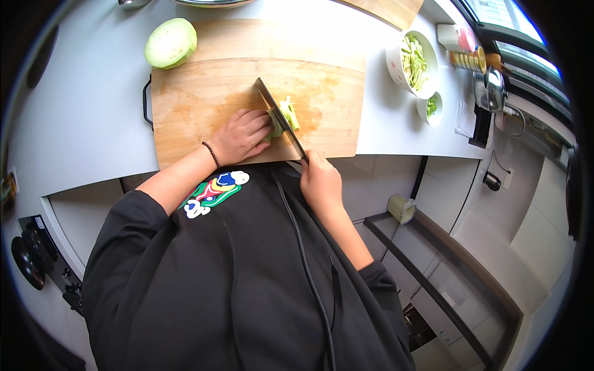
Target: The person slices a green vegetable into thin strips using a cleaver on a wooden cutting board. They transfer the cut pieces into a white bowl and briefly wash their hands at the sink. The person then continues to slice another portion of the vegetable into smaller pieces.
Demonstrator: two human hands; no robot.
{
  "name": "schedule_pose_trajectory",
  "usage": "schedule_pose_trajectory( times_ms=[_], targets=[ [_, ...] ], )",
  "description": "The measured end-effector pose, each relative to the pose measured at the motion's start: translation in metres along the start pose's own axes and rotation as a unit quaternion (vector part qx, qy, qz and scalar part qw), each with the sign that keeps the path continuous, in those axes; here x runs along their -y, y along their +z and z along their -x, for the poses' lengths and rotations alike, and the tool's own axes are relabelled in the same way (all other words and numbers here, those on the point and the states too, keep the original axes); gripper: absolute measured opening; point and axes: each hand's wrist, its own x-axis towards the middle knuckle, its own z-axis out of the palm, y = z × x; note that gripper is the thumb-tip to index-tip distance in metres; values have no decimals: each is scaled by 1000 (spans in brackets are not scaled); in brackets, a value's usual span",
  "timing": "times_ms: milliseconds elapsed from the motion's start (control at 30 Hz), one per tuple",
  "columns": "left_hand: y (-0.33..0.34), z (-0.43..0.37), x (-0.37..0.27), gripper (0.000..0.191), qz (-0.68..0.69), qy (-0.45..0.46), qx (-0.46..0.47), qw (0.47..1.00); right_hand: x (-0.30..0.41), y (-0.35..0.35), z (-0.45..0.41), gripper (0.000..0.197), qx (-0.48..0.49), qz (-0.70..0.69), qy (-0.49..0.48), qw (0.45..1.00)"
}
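My left hand (244,136), with a beaded bracelet at the wrist, presses pale green vegetable slices (275,126) against the wooden cutting board (195,97). My right hand (321,178) grips the handle of a kitchen cleaver (281,118). The blade slants across the board, its edge at the slices, close to my left fingertips. On the blade's right side lie thin cut strips (289,112). A large cut piece of pale green gourd or squash (171,43) rests cut face up at the board's back left corner. The lower ends of the slices are partly hidden by my left hand.
Right of the board stand a white bowl of green strips (414,62) and a smaller bowl of chopped greens (432,108). Jars (468,60) and a glass lid (489,89) sit by the window. A metal bowl's rim (213,3) shows at the back. The counter edge is close to my body.
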Motion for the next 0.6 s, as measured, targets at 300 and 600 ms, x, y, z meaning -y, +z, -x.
schedule_pose_trajectory(
  times_ms=[300, 600],
  targets=[
    [-13, 4, -11, 32, 14, -26, -30, 999, 0, -15, 7, 9, -64, -83, -33, 994],
    [-4, 16, -1, 30, 41, -8, -17, 999, -4, 16, 1, 12, -25, 8, -26, 999]
  ],
)
